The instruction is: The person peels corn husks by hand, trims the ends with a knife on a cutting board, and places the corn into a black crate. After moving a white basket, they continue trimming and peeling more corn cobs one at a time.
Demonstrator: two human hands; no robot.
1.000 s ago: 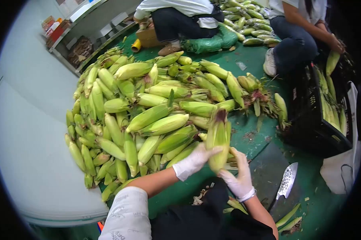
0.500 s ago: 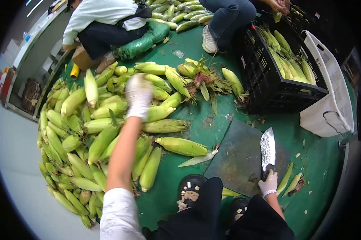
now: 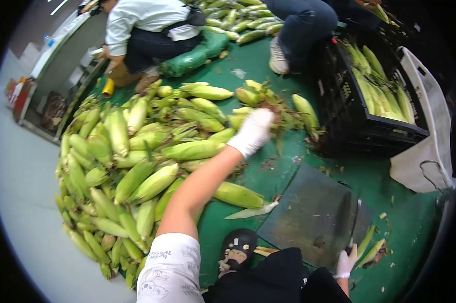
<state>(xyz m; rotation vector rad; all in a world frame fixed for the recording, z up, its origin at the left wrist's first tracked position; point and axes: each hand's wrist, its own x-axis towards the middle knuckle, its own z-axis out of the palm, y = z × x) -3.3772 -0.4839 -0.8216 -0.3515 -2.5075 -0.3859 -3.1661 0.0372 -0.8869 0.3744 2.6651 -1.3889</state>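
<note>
My left hand (image 3: 255,132), in a white glove, reaches over the right side of a heap of green corn ears (image 3: 132,177). Its fingers are at a tuft of brown silk and loose husks (image 3: 281,113); blur and the hand's own back hide whether they grip anything. In my gloved right hand (image 3: 345,263) is the handle of a cleaver (image 3: 356,222), its blade seen nearly edge-on over the right part of a dark cutting board (image 3: 309,217). A single ear of corn (image 3: 238,195) lies between the heap and the board.
A black crate (image 3: 359,121) of corn stands at right, beside a white bin (image 3: 425,151). One co-worker (image 3: 147,30) crouches at the back left; another person's leg (image 3: 309,25) shows near the crate. Husk scraps (image 3: 374,252) lie right of the board. My shoe (image 3: 238,247) is below it.
My left hand has swung right, from above the middle of the heap to the silk tuft. The cleaver has turned from showing its flat side to nearly edge-on. The view has shifted slightly.
</note>
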